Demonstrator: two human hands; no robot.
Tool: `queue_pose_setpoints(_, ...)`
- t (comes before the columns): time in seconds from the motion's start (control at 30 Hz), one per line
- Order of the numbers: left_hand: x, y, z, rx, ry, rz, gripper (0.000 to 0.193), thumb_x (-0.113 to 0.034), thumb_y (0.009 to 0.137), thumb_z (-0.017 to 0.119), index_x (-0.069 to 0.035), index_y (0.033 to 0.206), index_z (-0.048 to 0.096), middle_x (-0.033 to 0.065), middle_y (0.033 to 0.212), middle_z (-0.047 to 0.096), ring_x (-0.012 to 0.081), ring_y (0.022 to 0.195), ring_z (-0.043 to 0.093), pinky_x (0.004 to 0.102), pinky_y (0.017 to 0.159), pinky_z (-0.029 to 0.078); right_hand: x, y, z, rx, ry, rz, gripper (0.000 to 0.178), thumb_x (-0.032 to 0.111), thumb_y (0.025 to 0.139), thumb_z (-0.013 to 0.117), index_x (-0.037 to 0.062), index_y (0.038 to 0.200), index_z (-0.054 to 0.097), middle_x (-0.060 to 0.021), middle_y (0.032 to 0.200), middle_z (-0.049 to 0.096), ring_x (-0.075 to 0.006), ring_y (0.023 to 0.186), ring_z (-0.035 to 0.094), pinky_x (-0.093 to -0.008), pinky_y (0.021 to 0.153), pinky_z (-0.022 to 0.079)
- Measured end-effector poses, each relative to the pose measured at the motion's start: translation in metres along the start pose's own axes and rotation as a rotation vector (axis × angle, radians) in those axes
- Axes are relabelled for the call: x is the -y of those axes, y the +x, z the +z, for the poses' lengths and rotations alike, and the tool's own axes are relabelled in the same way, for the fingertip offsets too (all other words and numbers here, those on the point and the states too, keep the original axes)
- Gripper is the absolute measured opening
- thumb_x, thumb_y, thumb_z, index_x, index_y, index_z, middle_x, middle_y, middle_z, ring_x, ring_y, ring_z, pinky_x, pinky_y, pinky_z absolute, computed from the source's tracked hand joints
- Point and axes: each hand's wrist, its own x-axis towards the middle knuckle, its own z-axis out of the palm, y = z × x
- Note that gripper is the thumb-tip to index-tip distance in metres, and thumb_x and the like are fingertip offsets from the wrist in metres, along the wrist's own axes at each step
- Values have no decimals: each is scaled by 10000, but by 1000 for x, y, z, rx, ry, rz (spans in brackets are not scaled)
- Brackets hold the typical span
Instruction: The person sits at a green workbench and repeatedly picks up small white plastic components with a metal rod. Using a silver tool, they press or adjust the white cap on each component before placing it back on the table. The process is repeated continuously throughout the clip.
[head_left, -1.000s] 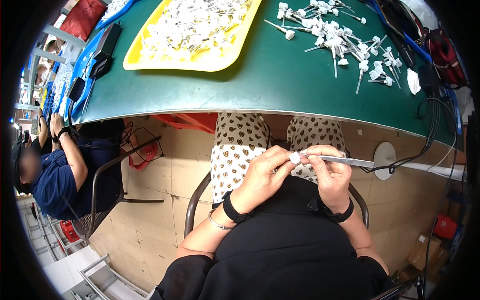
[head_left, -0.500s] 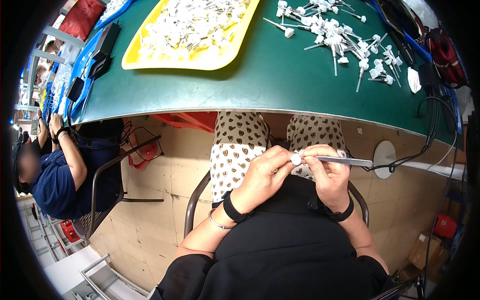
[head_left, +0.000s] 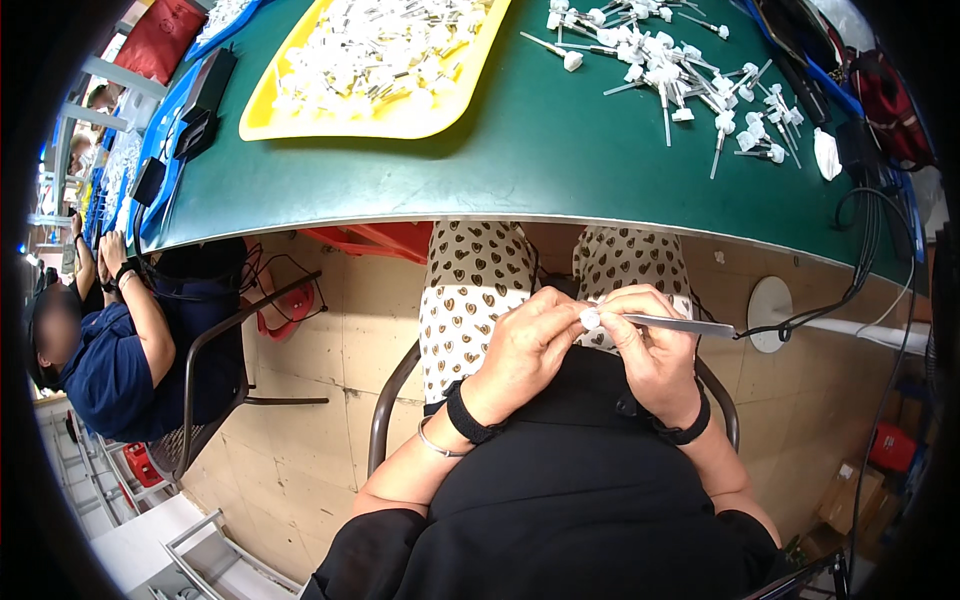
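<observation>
Above my lap, my left hand (head_left: 528,340) pinches a small white plastic part (head_left: 590,318) with a round head between thumb and fingers. Close against it, my right hand (head_left: 655,345) is closed on a slim flat metal tool, perhaps tweezers (head_left: 680,324), whose grey end sticks out to the right. The fingertips of both hands meet at the white part and hide the tool's tip. On the green table beyond, a yellow tray (head_left: 350,130) holds many similar white parts with thin stems. More of these white parts (head_left: 660,65) lie in a loose pile to the right of the tray.
The green table's near edge (head_left: 480,219) runs just past my hands. Black cables (head_left: 868,250) hang at its right end, near a red bag (head_left: 888,110). At left, a person in a dark blue shirt (head_left: 125,355) sits at the same table, beside blue trays (head_left: 160,140).
Both hands stay together at the white part. The metal tool's outer end has shifted slightly left and down, and the view has moved a little.
</observation>
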Motion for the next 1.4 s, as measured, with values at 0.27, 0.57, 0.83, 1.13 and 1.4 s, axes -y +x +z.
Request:
queue_pose_setpoints(0.27,2,2,0,-3,-68,17,158,17,884,726,-5,1041,732,110,935,699,230,818,677,307,713,545,-8,-10,4,-85,350,162,88,-11,967,647,-27,1050,670,-81,1073,622,-101,868,599,-240,732,507)
queue_pose_setpoints(0.57,3,1,0,0,-8,19,184,48,860,730,-7,1035,718,108,942,691,234,838,686,309,724,554,-6,-5,3,-70,136,51,94,5,942,672,-25,1028,696,-105,993,671,-150,830,631,-273,723,522)
queue_pose_setpoints(0.83,-1,2,-4,-17,157,81,244,67,815,740,-27,1038,720,101,937,684,257,824,697,329,703,569,-7,-6,3,-48,130,87,93,15,947,670,-19,1028,698,-100,997,676,-150,822,635,-278,718,526)
queue_pose_setpoints(1.13,-2,3,-4,-12,185,90,226,49,818,742,-30,1029,718,100,924,677,262,819,695,333,700,568,-8,-8,-1,7,166,155,83,-34,975,610,-48,1039,662,-131,1071,656,-167,930,679,-275,829,564)
queue_pose_setpoints(1.4,-2,2,-3,-7,154,80,219,56,822,740,-22,1025,717,102,928,682,258,816,694,328,700,566,-6,-8,-1,-14,231,170,84,-23,988,593,-59,1034,654,-135,1067,650,-177,923,692,-286,832,581)
